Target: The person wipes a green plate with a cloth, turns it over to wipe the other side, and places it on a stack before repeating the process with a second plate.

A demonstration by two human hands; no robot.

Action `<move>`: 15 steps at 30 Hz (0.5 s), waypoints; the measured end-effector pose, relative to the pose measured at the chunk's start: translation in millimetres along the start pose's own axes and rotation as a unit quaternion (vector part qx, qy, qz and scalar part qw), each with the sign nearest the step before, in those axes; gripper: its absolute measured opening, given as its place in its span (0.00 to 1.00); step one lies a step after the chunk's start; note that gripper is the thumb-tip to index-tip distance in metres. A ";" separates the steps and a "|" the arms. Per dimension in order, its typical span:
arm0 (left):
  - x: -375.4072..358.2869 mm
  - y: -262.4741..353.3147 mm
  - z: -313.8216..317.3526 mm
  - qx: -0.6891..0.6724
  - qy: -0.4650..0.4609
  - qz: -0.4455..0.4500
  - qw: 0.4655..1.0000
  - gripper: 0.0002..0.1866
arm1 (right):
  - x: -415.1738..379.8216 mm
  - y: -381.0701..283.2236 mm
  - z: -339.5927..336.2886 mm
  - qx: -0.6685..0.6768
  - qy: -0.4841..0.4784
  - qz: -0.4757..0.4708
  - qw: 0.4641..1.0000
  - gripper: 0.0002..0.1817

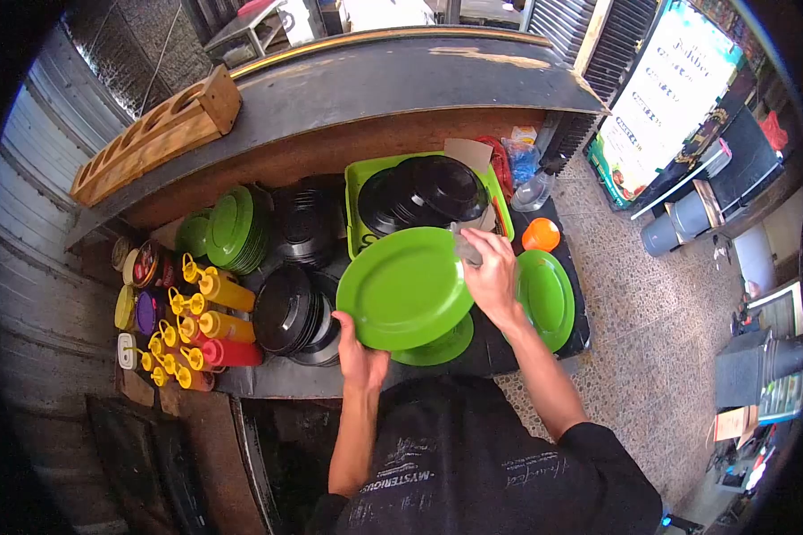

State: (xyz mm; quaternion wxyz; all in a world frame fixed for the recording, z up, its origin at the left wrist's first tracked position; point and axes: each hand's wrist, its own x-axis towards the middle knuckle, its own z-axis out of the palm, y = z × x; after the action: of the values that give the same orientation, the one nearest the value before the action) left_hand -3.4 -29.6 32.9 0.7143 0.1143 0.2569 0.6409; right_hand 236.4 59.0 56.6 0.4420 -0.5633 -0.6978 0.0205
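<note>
My left hand (360, 358) grips the lower left rim of a green oval plate (406, 287), thumb over the edge. The plate is held tilted above the counter. At its upper right rim my right hand (491, 272) is closed on a greyish cloth (463, 245), which touches the plate; its exact kind is hard to make out. Below the held plate, another green plate (437, 348) lies partly hidden. To the right of my right wrist lies a green oval plate (547, 299), with an orange cup (541, 234) just behind it.
A lime-green tray (355, 192) holds black plates (437, 192). Left of it stand stacked green plates (234, 230) and black plates (285, 308). Yellow and red squeeze bottles (223, 294) crowd the counter's left end. A raised dark shelf (375, 80) runs along the back, bearing a wooden holder (161, 134).
</note>
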 end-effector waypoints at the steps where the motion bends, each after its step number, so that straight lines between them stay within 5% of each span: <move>1: -0.5 -3.5 0.6 0.001 -0.005 -0.008 1.000 0.38 | 1.9 -4.8 3.9 -0.005 0.010 0.016 1.000 0.24; 10: -8.2 -28.5 15.3 0.027 0.032 -0.086 0.995 0.38 | -23.4 -93.7 31.4 0.137 -0.084 -0.028 0.987 0.29; 15: -3.2 -12.8 13.8 -0.090 0.018 -0.024 0.995 0.33 | -49.5 -109.0 27.0 0.206 -0.219 -0.086 0.950 0.32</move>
State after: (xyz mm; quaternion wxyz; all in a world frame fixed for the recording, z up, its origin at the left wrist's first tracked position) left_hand 14.5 -32.5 38.9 0.7319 0.0315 0.2135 0.6463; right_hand 134.2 -7.8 68.2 0.3853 -0.3794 -0.8037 0.2484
